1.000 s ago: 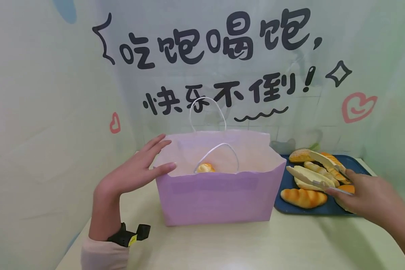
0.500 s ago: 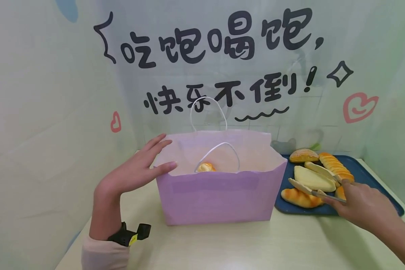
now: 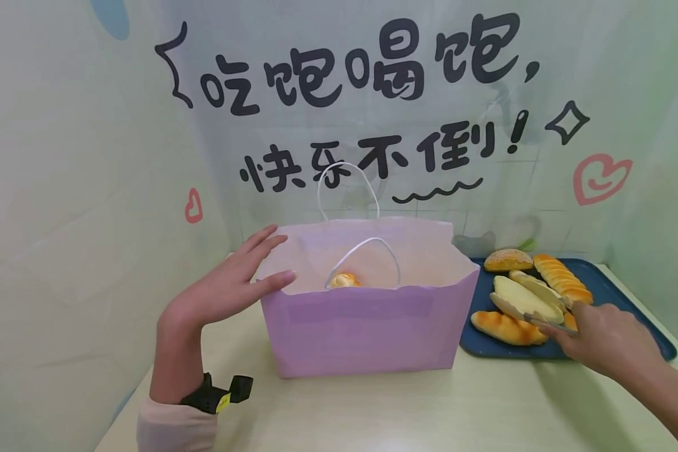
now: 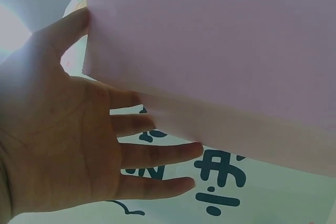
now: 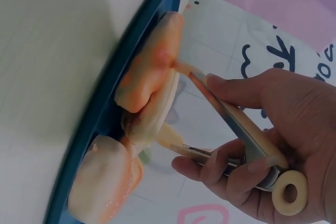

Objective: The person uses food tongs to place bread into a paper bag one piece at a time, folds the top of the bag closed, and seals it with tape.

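Observation:
My left hand (image 3: 234, 282) rests on the left side of the open mouth of a lilac paper bag (image 3: 361, 333), its fingers straight and the thumb at the front rim. Inside the bag, the top of a golden bread roll (image 3: 344, 280) shows; the rest is hidden. My right hand (image 3: 610, 342) grips a pair of tongs (image 5: 228, 114) with metal arms and beige tips. Over the blue tray (image 3: 652, 333), the tong tips stand on either side of a pale oval bread (image 3: 525, 298), close against it.
Around the pale bread lie a browned long loaf (image 3: 505, 328), a round-topped bun (image 3: 508, 260) and a ridged loaf (image 3: 562, 276). The tray stands right of the bag on a light table (image 3: 373, 414). Behind is a printed wall sheet (image 3: 429, 188).
The tongs have come down from above the breads, and their tips have drawn together around the pale one. My left hand and the bag have stayed put.

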